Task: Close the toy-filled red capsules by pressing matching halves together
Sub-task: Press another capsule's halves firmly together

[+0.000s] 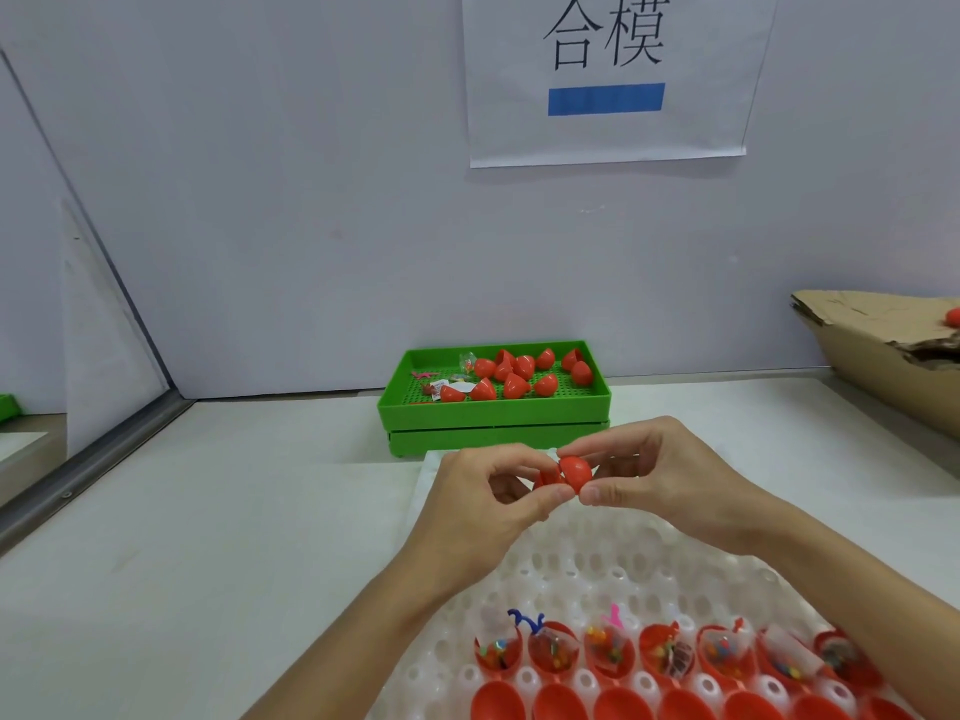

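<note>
Two hands up in the air here: our left hand [483,491] and right hand [660,470] pinch a red capsule [569,472] between them, above the far edge of the white holder tray [597,574]. There's bare table to the left. The capsule's long axis runs roughly left-right, halves not quite lined up. Filled red halves [608,654] sit in the near rows; a green tray [493,407] of loose halves is just behind, and a cardboard box [878,356] is far right.

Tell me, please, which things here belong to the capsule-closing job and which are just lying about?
Job: capsule in the left hand and right hand; filled halves; empty halves; white tray.
Lying about: green tray; cardboard box; wall sign.
</note>
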Motion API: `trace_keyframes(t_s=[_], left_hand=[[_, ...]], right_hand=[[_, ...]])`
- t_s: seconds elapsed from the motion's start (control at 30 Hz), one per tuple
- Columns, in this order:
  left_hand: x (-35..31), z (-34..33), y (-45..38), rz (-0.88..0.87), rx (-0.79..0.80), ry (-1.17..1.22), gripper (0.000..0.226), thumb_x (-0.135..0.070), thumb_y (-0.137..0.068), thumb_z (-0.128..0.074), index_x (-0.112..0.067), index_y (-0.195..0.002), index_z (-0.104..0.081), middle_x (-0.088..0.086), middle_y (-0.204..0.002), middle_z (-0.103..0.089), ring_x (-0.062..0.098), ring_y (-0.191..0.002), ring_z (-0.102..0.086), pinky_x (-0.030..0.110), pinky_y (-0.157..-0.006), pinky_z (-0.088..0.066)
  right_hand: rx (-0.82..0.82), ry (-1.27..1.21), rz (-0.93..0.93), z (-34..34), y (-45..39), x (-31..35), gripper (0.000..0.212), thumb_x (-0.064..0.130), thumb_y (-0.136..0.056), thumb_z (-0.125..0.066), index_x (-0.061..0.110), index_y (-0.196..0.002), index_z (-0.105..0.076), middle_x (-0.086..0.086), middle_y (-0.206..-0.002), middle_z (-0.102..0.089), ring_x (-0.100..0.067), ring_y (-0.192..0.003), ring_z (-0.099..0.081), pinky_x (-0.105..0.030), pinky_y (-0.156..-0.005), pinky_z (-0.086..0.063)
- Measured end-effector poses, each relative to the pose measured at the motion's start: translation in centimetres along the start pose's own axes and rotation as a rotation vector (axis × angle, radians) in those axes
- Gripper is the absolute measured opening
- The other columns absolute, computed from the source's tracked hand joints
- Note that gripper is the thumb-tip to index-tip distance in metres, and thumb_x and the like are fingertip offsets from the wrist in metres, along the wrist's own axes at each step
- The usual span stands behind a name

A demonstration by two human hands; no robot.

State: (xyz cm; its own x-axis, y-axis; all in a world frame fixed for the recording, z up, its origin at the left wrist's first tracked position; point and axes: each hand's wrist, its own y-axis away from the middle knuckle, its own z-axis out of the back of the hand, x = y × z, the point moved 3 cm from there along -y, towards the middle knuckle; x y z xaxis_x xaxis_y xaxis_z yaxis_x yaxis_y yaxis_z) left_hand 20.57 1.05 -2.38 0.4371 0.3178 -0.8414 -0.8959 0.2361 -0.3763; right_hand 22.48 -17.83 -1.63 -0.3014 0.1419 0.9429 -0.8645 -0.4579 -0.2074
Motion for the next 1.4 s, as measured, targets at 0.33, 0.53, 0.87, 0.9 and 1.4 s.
trace_keyframes(t_s=[0.33, 0.53, 0.87, 0.9, 1.4], left_hand=[[0.00, 0.04, 0.07, 0.005, -0.003, 0.041, 0.010, -0.015, -0.091, -0.071, -0.017, -0.100, -0.070, 0.002, -0.084, -0.077, 0.017, -0.071, -0.074, 0.029, -0.071, -0.060], [-0.03, -0.10, 0.03, -0.014, 0.012, -0.008, 0.009, -0.013, -0.091, -0.070, -0.022, -0.090, -0.071, -0.001, -0.081, -0.075, 0.014, -0.072, -0.072, 0.030, -0.067, -0.059], [0.01, -0.14, 0.17, 0.000, 0.018, -0.030, 0.019, -0.016, -0.081, -0.081, -0.023, -0.098, -0.077, -0.004, -0.089, -0.075, 0.014, -0.074, -0.071, 0.028, -0.068, -0.060], [-0.01, -0.10, 0.17, 0.003, 0.014, -0.034, 0.021, -0.016, -0.080, -0.082, -0.023, -0.098, -0.076, -0.004, -0.089, -0.075, 0.013, -0.074, -0.071, 0.028, -0.069, -0.060], [-0.18, 0.06, 0.10, -0.018, -0.018, -0.058, 0.024, -0.018, -0.077, -0.084, -0.025, -0.097, -0.071, -0.011, -0.088, -0.072, 0.008, -0.076, -0.065, 0.028, -0.065, -0.058]], right_hand=[[-0.013, -0.015, -0.021, 0.04, -0.12, -0.04, 0.033, 0.021, -0.073, -0.083, 0.026, -0.105, -0.079, -0.007, -0.096, -0.078, -0.015, -0.079, -0.071, -0.024, -0.075, -0.055], [0.003, -0.018, -0.017, 0.02, -0.07, -0.07, 0.032, 0.017, -0.074, -0.083, 0.025, -0.105, -0.079, -0.007, -0.096, -0.078, -0.013, -0.079, -0.072, -0.021, -0.074, -0.055], [-0.039, -0.007, -0.022, 0.10, -0.10, -0.21, 0.031, 0.016, -0.074, -0.083, 0.024, -0.103, -0.079, -0.007, -0.095, -0.078, -0.018, -0.081, -0.073, -0.022, -0.075, -0.055], [-0.039, -0.003, -0.020, 0.11, -0.10, -0.21, 0.031, 0.015, -0.074, -0.083, 0.023, -0.104, -0.079, -0.007, -0.095, -0.078, -0.019, -0.081, -0.073, -0.022, -0.075, -0.055], [0.023, -0.012, 0.018, 0.00, 0.09, 0.30, 0.026, 0.013, -0.077, -0.083, 0.023, -0.102, -0.078, -0.007, -0.099, -0.077, -0.028, -0.086, -0.073, -0.027, -0.077, -0.057]])
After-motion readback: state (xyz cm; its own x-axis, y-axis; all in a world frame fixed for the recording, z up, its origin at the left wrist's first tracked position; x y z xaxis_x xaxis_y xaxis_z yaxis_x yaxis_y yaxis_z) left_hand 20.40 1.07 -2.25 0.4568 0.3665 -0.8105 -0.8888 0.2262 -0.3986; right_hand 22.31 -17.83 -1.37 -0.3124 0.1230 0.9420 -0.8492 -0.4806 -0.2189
